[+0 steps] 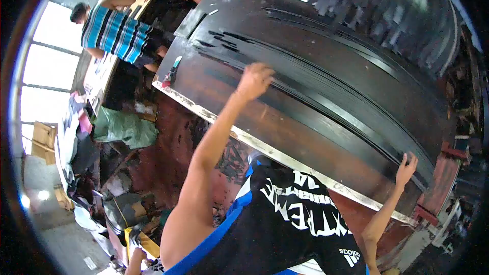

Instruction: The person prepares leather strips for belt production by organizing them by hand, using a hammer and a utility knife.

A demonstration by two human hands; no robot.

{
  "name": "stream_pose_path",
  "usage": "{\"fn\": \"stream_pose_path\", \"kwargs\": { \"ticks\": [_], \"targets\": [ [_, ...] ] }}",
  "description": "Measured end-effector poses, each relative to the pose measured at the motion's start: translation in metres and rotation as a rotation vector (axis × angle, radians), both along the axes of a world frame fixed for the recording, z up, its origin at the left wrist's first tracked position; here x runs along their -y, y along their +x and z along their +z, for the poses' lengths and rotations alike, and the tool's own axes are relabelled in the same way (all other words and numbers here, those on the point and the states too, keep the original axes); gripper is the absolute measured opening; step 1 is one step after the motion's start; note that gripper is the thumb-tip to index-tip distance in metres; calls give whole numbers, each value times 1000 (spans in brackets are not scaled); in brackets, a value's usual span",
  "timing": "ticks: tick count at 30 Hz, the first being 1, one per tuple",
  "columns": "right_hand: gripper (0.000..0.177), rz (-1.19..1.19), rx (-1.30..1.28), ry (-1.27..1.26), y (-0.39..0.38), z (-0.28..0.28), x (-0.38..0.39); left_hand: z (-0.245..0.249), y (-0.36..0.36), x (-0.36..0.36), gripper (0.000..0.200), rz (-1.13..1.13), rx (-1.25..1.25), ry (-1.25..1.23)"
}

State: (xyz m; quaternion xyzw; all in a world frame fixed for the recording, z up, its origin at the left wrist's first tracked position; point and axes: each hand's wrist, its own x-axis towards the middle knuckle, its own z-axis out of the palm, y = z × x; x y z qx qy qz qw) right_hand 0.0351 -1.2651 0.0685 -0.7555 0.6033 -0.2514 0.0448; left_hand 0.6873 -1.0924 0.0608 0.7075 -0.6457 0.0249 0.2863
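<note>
Long thin black strips (336, 109) lie lengthwise over a dark worktable (305, 135) in front of me. My left hand (257, 80) is over the middle left part of the table, its fingers curled down at the edge of a black strip. Farther right, near the strips' other end, my right hand (406, 169) has thumb and fingers bent close around the same dark line of strip. The undersides of both hands' fingers are hidden. Shorter black pieces (224, 40) lie beyond my left hand. A cutter knife (171, 73) with red on its handle rests near the table's left corner.
A large bundle of black strips (387, 15) hangs over the far right. A reddish wooden block (442, 183) stands at the right end. A person in a striped shirt (114, 30) works at a bench on the left, another beyond. A green sack (125, 127) and scraps lie left.
</note>
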Motion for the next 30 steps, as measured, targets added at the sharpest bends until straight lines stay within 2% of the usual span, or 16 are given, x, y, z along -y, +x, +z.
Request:
{"fn": "stream_pose_path", "kwargs": {
  "ticks": [1,5,8,10,15,19,25,27,29,30],
  "targets": [
    [26,31,42,55,34,9,-11,8,-14,-13,21,-27,-39,11],
    [21,204,66,-18,172,25,-29,-13,-19,-66,15,-92,-199,-27],
    [15,303,79,-16,301,32,-52,-30,17,-104,14,-54,-292,-83],
    [17,413,33,36,387,35,-66,-36,50,-128,16,18,-215,-87],
    [20,722,15,113,543,19,-86,-50,125,-163,22,118,-202,-79],
    [28,752,-32,121,602,5,-93,-55,153,-171,22,127,-247,-65],
    [32,704,-115,201,624,2,-93,-58,151,-167,23,162,-244,-55],
    [33,681,-76,334,622,4,-91,-57,151,-166,23,165,-250,-38],
    [33,630,-13,433,626,34,-94,-53,153,-166,24,168,-252,-4],
    [31,660,31,382,620,36,-89,-53,154,-167,24,161,-256,3]
  ]
}}
